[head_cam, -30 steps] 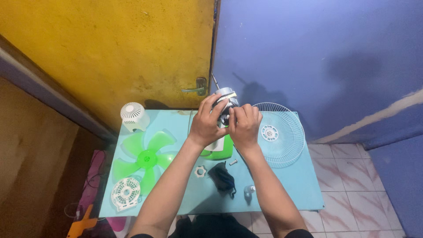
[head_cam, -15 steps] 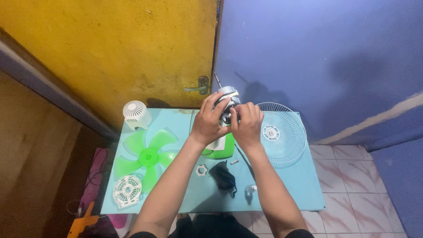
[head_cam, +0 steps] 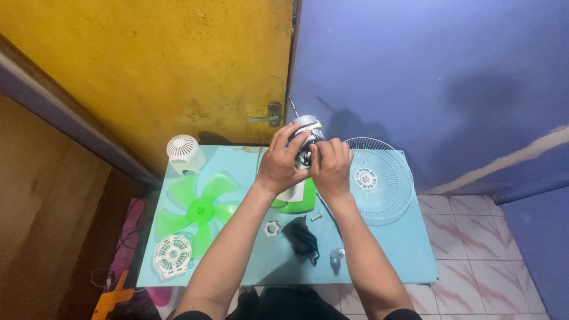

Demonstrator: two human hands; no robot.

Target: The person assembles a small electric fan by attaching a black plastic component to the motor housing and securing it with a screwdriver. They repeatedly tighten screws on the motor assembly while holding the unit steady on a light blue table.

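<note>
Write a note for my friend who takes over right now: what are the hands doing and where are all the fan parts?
Left hand and right hand both grip the fan motor, held upright above the table, shaft pointing up.
Off the fan already: green blade, white wire guard, domed white cover, round vented cover, white nut.
The green base sits under the hands, a black part in front.
Not done: motor not joined to any loose part.

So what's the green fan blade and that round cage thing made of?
The green fan blade looks like see-through plastic: light glows through its smooth, glossy petals. The round cage looks like thin metal wire painted white, though coated plastic can't be ruled out.
</note>
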